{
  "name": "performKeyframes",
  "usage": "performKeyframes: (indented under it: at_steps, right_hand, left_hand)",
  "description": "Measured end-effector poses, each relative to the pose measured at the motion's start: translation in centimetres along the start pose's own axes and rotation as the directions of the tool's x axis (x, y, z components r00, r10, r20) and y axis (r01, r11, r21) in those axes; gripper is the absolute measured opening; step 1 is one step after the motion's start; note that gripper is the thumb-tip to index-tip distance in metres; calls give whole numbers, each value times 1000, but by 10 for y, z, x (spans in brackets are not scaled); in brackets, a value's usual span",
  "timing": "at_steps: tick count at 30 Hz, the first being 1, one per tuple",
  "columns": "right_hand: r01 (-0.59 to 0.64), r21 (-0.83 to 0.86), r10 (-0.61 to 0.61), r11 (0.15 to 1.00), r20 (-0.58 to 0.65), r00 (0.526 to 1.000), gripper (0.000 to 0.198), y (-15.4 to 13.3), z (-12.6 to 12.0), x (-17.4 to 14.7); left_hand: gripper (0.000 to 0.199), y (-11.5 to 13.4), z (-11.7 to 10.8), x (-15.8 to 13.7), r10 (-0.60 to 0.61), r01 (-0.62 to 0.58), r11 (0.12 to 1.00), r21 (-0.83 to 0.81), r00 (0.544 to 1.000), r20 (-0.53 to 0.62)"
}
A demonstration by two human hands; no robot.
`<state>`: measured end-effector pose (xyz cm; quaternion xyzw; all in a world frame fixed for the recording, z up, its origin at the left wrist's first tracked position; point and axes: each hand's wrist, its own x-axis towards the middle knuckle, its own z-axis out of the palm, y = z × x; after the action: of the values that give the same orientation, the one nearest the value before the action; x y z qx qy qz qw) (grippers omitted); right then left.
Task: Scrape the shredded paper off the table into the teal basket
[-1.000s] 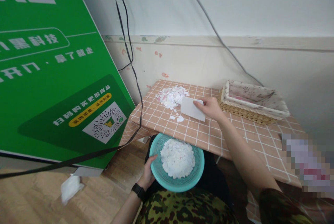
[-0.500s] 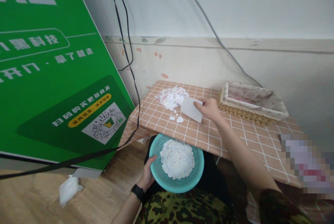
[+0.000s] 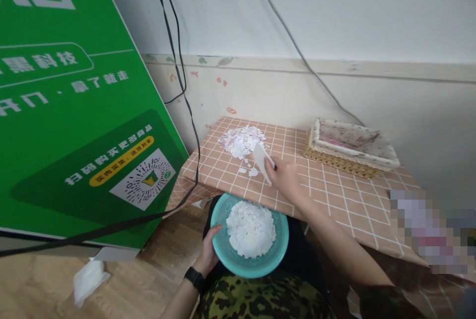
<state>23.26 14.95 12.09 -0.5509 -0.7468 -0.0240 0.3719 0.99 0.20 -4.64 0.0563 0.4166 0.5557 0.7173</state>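
Observation:
My left hand (image 3: 208, 249) grips the left rim of a teal plastic basket (image 3: 280, 254), thumb over the edge. Inside it lies a heap of small white paper scraps (image 3: 251, 230). The basket is over my lap, just below the table's front edge. In my right hand (image 3: 282, 175) a white card (image 3: 263, 161) is pinched between thumb and fingers, tilted up on edge above the tabletop. Left of and behind the card, a pile of torn paper pieces (image 3: 242, 140) rests on the table, with several loose scraps (image 3: 253, 172) in front of it.
A checked cloth covers the table (image 3: 327, 200). At its back right stands a lined wicker basket (image 3: 342, 165). A green sign panel (image 3: 74, 131) rises on the left, with a dark strap (image 3: 193, 126) hanging before it. A white plastic bag (image 3: 89, 277) lies on the floor.
My right hand has turned the card from nearly flat to more upright and moved it slightly left and nearer. My left hand still holds the teal basket.

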Motion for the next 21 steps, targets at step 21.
performKeyframes:
  at_steps: [21]
  right_hand:
    - [63, 86, -71, 994, 92, 993, 34, 22, -7, -22]
  left_hand:
    - [27, -2, 2, -6, 4, -6, 999, 39, 999, 46]
